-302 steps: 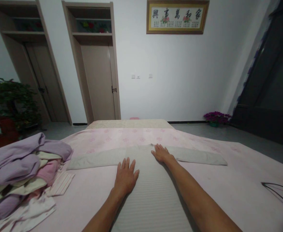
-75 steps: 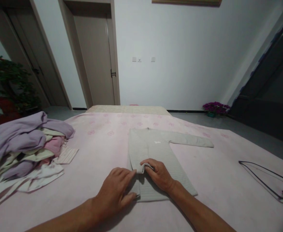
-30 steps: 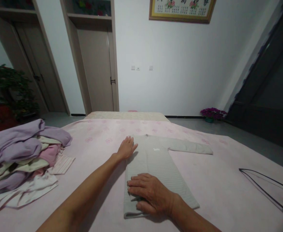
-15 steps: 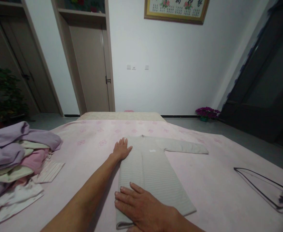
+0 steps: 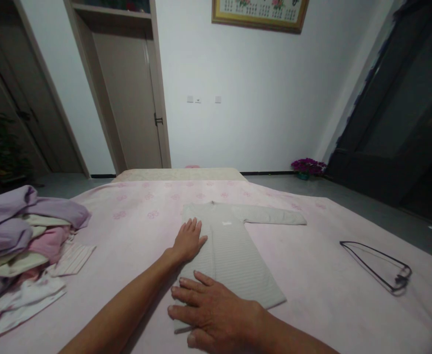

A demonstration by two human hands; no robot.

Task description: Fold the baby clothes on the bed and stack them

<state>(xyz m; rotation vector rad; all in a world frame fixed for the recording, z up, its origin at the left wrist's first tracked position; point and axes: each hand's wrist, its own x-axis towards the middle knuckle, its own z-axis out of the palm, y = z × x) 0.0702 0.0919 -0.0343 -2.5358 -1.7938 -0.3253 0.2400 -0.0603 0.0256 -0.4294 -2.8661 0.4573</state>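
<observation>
A pale grey-green striped long-sleeved top (image 5: 234,250) lies flat on the pink sheet, its left side folded in. One sleeve stretches out to the right; the other is not visible. My left hand (image 5: 189,240) rests with fingers outstretched on the left edge of the top, below the shoulder. Nearer to me, my right hand (image 5: 216,309) spreads its fingers over the lower left part of the garment, by the hem. Neither hand grips anything. The right hand and wrist hide part of the hem.
A heap of lilac, pink and white clothes (image 5: 27,246) lies at the left. On the right is a black wire clothes hanger (image 5: 376,268). The pink floral sheet (image 5: 127,231) covers the broad surface. Purple flowers (image 5: 307,166) stand on the floor by the wall.
My left hand has slid down along the top's left edge, nearer to me. My right hand has spread its fingers more and shifted slightly left. The view has turned slightly right.
</observation>
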